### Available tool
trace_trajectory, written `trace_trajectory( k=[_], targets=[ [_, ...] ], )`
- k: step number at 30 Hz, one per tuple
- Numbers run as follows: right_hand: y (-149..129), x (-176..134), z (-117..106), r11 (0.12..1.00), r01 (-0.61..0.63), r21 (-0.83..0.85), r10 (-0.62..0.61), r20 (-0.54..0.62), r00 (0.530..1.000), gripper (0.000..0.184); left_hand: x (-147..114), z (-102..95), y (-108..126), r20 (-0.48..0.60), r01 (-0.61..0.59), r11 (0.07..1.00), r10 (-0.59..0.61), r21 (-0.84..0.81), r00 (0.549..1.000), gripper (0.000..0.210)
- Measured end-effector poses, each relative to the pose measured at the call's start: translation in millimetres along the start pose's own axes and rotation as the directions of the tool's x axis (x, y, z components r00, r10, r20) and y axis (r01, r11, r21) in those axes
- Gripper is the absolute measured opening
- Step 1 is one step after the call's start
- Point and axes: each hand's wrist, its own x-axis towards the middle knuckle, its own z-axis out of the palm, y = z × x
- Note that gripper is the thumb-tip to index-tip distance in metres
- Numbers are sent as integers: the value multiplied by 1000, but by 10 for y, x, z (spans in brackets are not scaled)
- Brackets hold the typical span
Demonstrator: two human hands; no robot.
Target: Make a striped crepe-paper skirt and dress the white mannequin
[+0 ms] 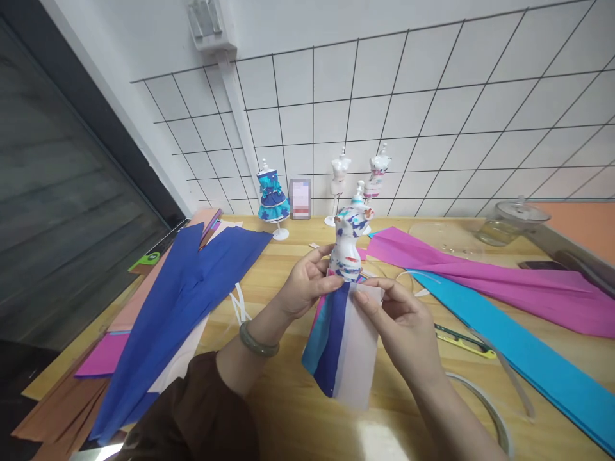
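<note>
A miniature dress form (346, 250), white with colourful paint-like patches, stands upright between my hands. My left hand (310, 282) is closed on its hip, the thumb pressing the top of a blue paper strip (332, 346). Beside that hangs a teal paper strip (316, 336), with a sliver of pink at its edge. My right hand (401, 317) pinches the upper corner of a white paper strip (358, 352) against the hip, next to the blue one. The strips hang down like a skirt. The stand below the form is hidden.
Large blue paper (187, 288) covers the left side of the table. Magenta paper (461, 272) and bright blue paper (519, 346) lie to the right, near a yellow-green cutter (466, 340) and a tape roll (490, 410). Behind stand a dressed form (273, 198), several other items and a glass bowl (504, 227).
</note>
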Motion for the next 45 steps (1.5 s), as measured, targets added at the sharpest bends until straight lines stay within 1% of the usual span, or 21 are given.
trace_trajectory(
  k=[5, 9, 13, 17, 21, 25, 28, 32, 35, 37, 42, 45],
  targets=[
    [20, -7, -8, 1000, 3, -30, -4, -31, 1000, 19, 1, -5, -26, 56, -24, 1000, 23, 18, 998, 60],
    [28, -10, -10, 999, 26, -44, -28, -43, 999, 16, 6, -4, -47, 90, -30, 999, 28, 19, 996, 58],
    [44, -5, -19, 994, 71, -80, -77, -71, 994, 12, 13, -3, -61, 76, -60, 998, 58, 22, 995, 58],
    [49, -11, -40, 990, 89, -112, -93, -38, 995, 10, 23, -7, -71, 46, -84, 996, 82, 36, 996, 60],
    [27, -21, -57, 992, 73, -100, -75, -16, 997, 10, 35, -9, -84, 40, -103, 994, 102, 30, 994, 61],
    [18, -20, -64, 998, 43, -54, -44, -16, 999, 11, 48, -3, -96, 39, -162, 986, 160, 37, 986, 58],
    [33, -19, -66, 997, 40, -60, -41, -18, 999, 11, 57, -2, -103, 32, -193, 980, 192, 52, 981, 55],
    [46, -17, -67, 991, 90, -103, -91, 0, 996, 10, 62, -8, -115, 38, -209, 976, 207, 56, 978, 50],
    [41, -9, -64, 987, 126, -103, -124, 21, 992, 9, 59, -9, -122, 50, -237, 970, 234, 56, 971, 48],
    [38, -1, -60, 992, 104, -70, -103, 27, 994, 10, 56, -5, -124, 48, -244, 968, 241, 65, 969, 49],
    [40, 2, -44, 997, -55, 44, 55, -4, 998, 11, 53, 12, -124, 54, -227, 972, 223, 69, 973, 51],
    [31, -6, -38, 995, -83, 59, 85, -30, 996, 13, 51, 19, -123, 55, -222, 972, 219, 74, 974, 51]
  ],
)
